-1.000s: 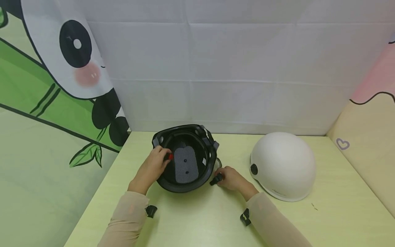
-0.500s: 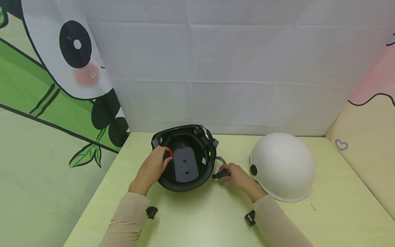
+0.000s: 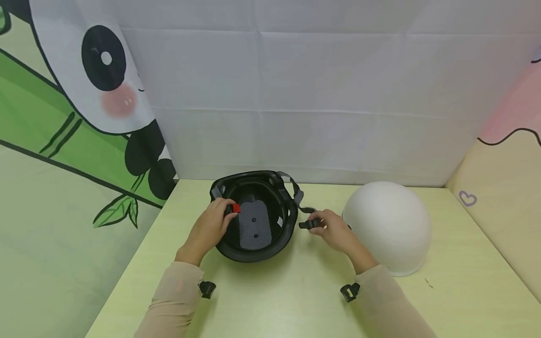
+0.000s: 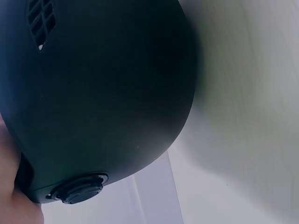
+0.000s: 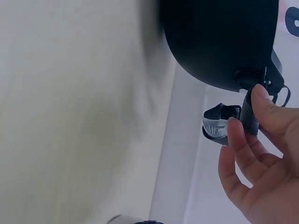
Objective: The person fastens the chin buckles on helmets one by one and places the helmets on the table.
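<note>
A black helmet (image 3: 253,257) lies upside down on the table, its lining facing up. My left hand (image 3: 208,227) is at its left rim and grips a buckle with a red part (image 3: 235,208); the left wrist view shows mostly the smooth shell (image 4: 112,102) and hides the grip. Right of the helmet, my right hand (image 3: 336,231) pinches the helmet's chin strap (image 5: 250,114) by a black buckle end (image 3: 310,224). In the right wrist view thumb and fingers hold the strap, and a shiny clear piece (image 5: 215,128) shows on a black part beside the fingertips.
A white helmet (image 3: 389,225) sits dome up on the table, right of my right hand and close behind it. A white cloth wall (image 3: 313,103) rises along the table's back edge. Panels with printed drawings flank the table (image 3: 270,305) on both sides.
My right hand has moved right and away from me, drawing the strap and its black buckle out from the helmet. The left hand stays at the rim with the red buckle.
</note>
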Available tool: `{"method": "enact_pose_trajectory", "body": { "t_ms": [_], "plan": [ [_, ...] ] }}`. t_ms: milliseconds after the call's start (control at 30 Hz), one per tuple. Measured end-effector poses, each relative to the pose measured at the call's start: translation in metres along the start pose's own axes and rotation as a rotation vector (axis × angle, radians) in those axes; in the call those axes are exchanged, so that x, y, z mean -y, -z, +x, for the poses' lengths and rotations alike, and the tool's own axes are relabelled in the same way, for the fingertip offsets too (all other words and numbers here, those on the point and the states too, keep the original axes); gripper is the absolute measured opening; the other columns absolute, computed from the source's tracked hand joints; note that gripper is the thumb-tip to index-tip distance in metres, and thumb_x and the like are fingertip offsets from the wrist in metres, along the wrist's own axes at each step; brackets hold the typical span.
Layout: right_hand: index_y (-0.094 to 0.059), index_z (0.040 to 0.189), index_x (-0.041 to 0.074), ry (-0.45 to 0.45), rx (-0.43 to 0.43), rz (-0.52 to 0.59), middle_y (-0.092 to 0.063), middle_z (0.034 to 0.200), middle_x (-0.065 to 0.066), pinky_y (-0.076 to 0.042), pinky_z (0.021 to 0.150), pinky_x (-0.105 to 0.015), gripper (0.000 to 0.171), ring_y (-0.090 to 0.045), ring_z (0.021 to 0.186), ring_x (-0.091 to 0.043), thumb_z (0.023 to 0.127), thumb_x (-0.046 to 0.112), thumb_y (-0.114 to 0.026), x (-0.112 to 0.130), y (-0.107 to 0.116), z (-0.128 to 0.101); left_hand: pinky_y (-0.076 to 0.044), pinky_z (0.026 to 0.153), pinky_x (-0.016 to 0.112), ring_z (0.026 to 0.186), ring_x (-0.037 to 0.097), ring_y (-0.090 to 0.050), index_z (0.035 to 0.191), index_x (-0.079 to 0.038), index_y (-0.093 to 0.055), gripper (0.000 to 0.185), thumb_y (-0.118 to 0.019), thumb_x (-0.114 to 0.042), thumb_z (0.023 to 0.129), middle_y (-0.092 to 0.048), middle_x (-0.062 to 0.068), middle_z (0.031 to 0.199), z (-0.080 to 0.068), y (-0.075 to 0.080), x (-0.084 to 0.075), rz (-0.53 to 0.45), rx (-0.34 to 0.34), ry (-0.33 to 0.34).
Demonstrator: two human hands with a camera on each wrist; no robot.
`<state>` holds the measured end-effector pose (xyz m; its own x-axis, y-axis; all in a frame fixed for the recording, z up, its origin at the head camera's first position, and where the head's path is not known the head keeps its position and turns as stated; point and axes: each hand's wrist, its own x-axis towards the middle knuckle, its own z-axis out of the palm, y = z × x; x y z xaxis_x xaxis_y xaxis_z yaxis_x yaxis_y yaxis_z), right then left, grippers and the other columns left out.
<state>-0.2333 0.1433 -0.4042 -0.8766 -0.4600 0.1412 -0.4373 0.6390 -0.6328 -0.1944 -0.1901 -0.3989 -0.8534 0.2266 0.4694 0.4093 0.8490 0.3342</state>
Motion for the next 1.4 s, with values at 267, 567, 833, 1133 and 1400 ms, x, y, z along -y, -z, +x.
{"method": "enact_pose_trajectory", "body": {
  "t_ms": [267,567,833,1133,1400],
  "plan": [
    [-0.063,0.098,0.008,0.084,-0.116,0.005,-0.054,0.087,-0.004,-0.045,0.064,-0.033,0.021,-0.056,0.075,-0.018,0.078,0.009,-0.070,0.007,0.014,0.001,-0.043,0.081,0.037,0.095,0.020,-0.049,0.112,-0.006,-0.052,0.028,-0.061,-0.016,0.087,-0.050,0.007,0.103,0.000,-0.002,-0.001,-0.024,-0.004,-0.005],
    [-0.063,0.101,0.007,0.101,-0.176,0.033,-0.054,0.091,-0.004,-0.047,0.066,-0.032,0.023,-0.057,0.077,-0.016,0.079,0.007,-0.070,0.020,0.029,0.001,-0.045,0.075,0.034,0.085,0.016,-0.050,0.113,-0.008,-0.052,0.029,-0.062,-0.016,0.087,-0.051,0.005,0.101,0.000,-0.003,-0.004,-0.049,-0.049,-0.073],
    [-0.063,0.099,0.008,0.114,-0.204,0.009,-0.054,0.091,-0.003,-0.046,0.066,-0.030,0.022,-0.055,0.078,-0.014,0.079,0.009,-0.070,0.034,0.036,0.001,-0.045,0.075,0.032,0.086,0.013,-0.049,0.113,-0.009,-0.052,0.029,-0.062,-0.017,0.087,-0.050,0.003,0.102,-0.001,-0.006,-0.005,-0.074,-0.064,-0.101],
    [-0.065,0.099,0.010,0.132,-0.229,-0.047,-0.055,0.091,0.000,-0.044,0.067,-0.031,0.024,-0.053,0.076,-0.012,0.077,0.015,-0.073,0.058,0.039,0.002,-0.044,0.078,0.035,0.089,0.015,-0.049,0.114,-0.006,-0.051,0.032,-0.062,-0.016,0.086,-0.051,0.005,0.104,0.001,-0.004,-0.005,-0.111,-0.082,-0.139],
    [-0.066,0.099,0.014,0.110,-0.191,-0.059,-0.054,0.089,0.002,-0.043,0.063,-0.031,0.025,-0.053,0.075,-0.014,0.076,0.018,-0.074,0.076,0.030,0.006,-0.038,0.081,0.040,0.092,0.023,-0.046,0.108,-0.007,-0.059,0.031,-0.068,-0.021,0.081,-0.050,0.007,0.105,-0.001,0.000,0.002,-0.123,-0.143,-0.225]
  ]
}}
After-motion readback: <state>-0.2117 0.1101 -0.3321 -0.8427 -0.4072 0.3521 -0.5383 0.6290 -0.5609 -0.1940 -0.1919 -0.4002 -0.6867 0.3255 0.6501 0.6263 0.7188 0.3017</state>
